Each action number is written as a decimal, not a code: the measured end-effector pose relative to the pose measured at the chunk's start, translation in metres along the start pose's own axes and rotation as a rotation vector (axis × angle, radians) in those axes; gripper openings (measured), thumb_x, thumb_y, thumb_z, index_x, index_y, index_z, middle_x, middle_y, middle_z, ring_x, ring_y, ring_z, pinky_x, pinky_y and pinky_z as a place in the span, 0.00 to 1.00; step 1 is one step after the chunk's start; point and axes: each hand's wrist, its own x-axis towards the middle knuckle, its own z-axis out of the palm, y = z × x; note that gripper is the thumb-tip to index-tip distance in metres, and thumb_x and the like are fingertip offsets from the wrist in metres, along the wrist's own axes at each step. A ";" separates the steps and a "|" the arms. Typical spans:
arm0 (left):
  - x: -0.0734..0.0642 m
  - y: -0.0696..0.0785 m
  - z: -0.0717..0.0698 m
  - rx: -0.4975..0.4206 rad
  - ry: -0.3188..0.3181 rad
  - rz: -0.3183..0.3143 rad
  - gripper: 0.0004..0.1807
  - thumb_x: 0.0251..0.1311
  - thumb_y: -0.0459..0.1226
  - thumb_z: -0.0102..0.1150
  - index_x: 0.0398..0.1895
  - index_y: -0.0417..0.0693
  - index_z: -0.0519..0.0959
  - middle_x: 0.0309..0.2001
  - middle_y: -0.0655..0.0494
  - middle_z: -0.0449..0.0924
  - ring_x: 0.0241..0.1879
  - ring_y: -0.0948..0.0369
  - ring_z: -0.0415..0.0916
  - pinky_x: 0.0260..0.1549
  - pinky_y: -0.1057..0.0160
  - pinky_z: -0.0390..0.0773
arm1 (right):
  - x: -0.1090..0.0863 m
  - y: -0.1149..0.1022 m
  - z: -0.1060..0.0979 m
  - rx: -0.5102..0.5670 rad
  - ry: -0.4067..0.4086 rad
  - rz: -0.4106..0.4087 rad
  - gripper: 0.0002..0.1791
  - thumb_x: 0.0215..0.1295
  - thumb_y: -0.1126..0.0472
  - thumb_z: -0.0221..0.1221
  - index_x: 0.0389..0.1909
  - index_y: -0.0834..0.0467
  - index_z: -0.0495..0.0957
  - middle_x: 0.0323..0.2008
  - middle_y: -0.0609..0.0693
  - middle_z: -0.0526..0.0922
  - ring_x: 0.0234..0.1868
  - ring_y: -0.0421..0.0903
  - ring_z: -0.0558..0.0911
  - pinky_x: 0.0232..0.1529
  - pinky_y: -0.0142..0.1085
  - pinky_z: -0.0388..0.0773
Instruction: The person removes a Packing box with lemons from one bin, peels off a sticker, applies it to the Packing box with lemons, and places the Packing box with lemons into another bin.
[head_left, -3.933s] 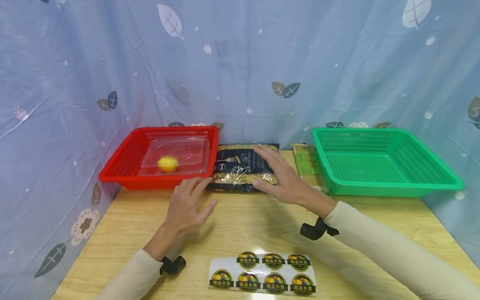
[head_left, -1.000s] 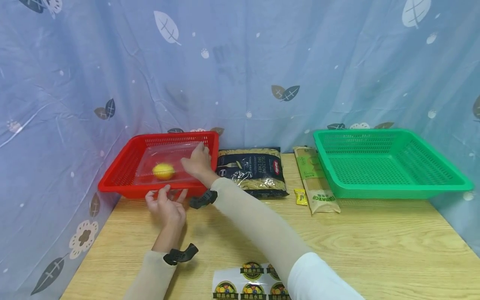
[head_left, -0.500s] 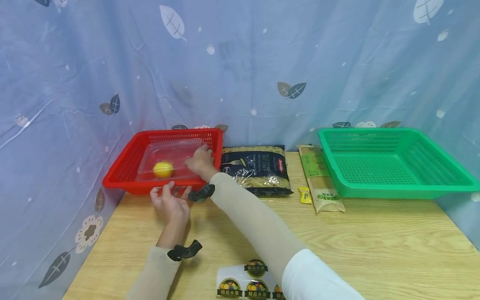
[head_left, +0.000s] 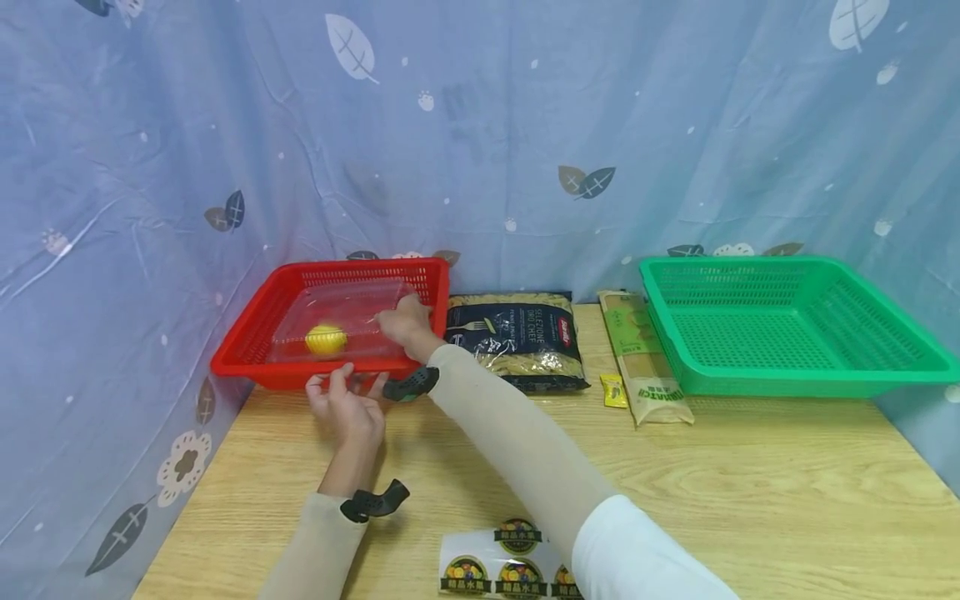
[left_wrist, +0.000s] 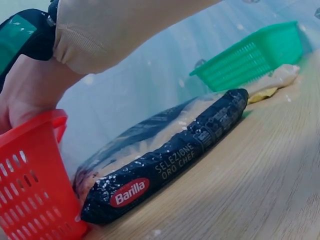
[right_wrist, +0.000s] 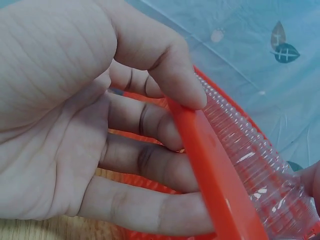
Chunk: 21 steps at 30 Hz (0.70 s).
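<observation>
My left hand holds the front rim of the red plastic basket. In the right wrist view its thumb lies on top of the rim and its fingers are underneath. My right arm crosses over, and my right hand reaches into the basket's right side, at the end of a clear plastic box. Its thumb presses the box's clear wall at the right edge of the right wrist view; its other fingers are hidden. A yellow lemon shows through the box, near its front left.
Right of the red basket lies a Barilla penne bag. Farther right are a small yellow packet, a long green-and-tan package and a green basket. A sheet of round fruit stickers lies at the front, partly under my right arm.
Both hands have gone from hovering over the table to the red basket: left on its rim, right inside at the box. Over the last second the hands barely moved; the lemon shifted slightly left in the basket.
</observation>
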 end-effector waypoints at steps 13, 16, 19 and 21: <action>0.001 0.000 0.000 0.002 -0.014 -0.006 0.12 0.67 0.26 0.51 0.46 0.47 0.63 0.47 0.47 0.69 0.30 0.55 0.75 0.27 0.54 0.87 | -0.003 0.000 -0.006 0.098 -0.002 -0.022 0.24 0.65 0.57 0.64 0.58 0.53 0.67 0.47 0.49 0.74 0.47 0.47 0.77 0.52 0.50 0.83; 0.001 0.000 0.000 0.007 -0.017 -0.012 0.13 0.67 0.27 0.52 0.48 0.47 0.63 0.52 0.45 0.70 0.33 0.53 0.77 0.28 0.53 0.87 | -0.005 -0.001 -0.008 0.104 0.008 -0.029 0.25 0.66 0.56 0.64 0.60 0.50 0.66 0.49 0.48 0.73 0.49 0.46 0.76 0.53 0.50 0.83; 0.000 0.001 0.000 0.012 -0.024 -0.016 0.14 0.67 0.28 0.52 0.51 0.47 0.64 0.57 0.44 0.69 0.36 0.52 0.78 0.31 0.52 0.87 | -0.007 -0.004 -0.010 0.106 0.020 -0.035 0.25 0.65 0.56 0.64 0.61 0.49 0.66 0.50 0.47 0.73 0.49 0.46 0.76 0.51 0.50 0.83; -0.001 0.002 -0.001 0.018 -0.029 -0.016 0.14 0.68 0.28 0.52 0.52 0.48 0.64 0.58 0.43 0.69 0.36 0.53 0.79 0.33 0.51 0.87 | -0.009 -0.007 -0.012 0.114 0.029 -0.039 0.26 0.65 0.56 0.65 0.61 0.50 0.67 0.50 0.47 0.73 0.49 0.46 0.76 0.50 0.49 0.84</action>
